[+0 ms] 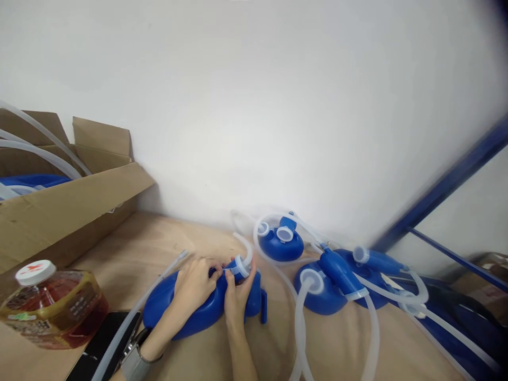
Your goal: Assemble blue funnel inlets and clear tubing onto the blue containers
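Pointing its pale-capped neck [237,271] up-R, blue btl [203,313] lies approx. L-to-R, both hands [196,284] [237,299] clamped at neck.

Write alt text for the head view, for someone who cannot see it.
A person's right hand cups a translucent cap on a blue container that the left hand touches, on a light brown tabletop. More blue containers with tubes lie to the right; a bottle of reddish liquid and an open cardboard box stand left.

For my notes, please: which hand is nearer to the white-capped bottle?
Left. The left hand is to the bottle's right, over the blue container; the right hand is farther right.
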### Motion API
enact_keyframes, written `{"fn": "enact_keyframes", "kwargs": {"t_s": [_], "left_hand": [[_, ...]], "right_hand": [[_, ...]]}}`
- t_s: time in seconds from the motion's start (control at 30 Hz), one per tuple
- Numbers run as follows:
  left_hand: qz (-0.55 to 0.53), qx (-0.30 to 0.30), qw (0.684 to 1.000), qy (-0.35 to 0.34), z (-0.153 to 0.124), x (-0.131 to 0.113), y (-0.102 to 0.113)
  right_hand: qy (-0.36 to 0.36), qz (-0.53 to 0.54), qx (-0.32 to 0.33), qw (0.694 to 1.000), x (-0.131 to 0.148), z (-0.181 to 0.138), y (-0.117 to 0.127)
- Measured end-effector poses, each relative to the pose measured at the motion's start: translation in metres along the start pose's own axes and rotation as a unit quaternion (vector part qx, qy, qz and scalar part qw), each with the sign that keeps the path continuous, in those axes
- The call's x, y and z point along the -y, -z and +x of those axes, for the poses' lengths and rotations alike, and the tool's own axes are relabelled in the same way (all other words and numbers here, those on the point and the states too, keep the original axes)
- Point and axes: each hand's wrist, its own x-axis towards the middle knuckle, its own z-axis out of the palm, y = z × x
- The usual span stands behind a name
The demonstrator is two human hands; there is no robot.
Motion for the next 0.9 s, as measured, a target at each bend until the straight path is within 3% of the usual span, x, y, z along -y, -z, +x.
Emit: {"fn": "enact_keyframes", "kwargs": {"t_s": [0.33, 0.57, 0.63, 0.73, 0.8, 0.9], "left_hand": [[0.027, 0.015, 0.999, -0.034, 0.001, 0.004, -0.003], [-0.003, -0.004, 0.999, -0.047, 0.005, 0.01, -0.005], [-0.019, -0.012, 0.998, -0.052, 0.007, 0.015, 0.007], [-0.018, -0.034, 0.999, -0.023, 0.003, 0.033, 0.035], [0.006, -0.051, 0.998, 0.036, -0.004, 0.056, 0.053], [0.033, -0.037, 0.993, 0.107, -0.016, 0.098, 0.063]], "right_hand": [[0.007, -0.066, -0.016, 0.998, 0.011, -0.005, 0.006], [-0.035, -0.07, 0.009, 0.997, 0.02, -0.007, 0.002], [-0.056, -0.079, 0.021, 0.995, 0.031, -0.008, 0.013], [-0.037, -0.124, 0.077, 0.989, 0.051, -0.001, 0.05], [0.014, -0.155, 0.113, 0.981, 0.06, 0.008, 0.079], [0.001, -0.182, 0.099, 0.978, 0.057, 0.019, 0.109]]}}
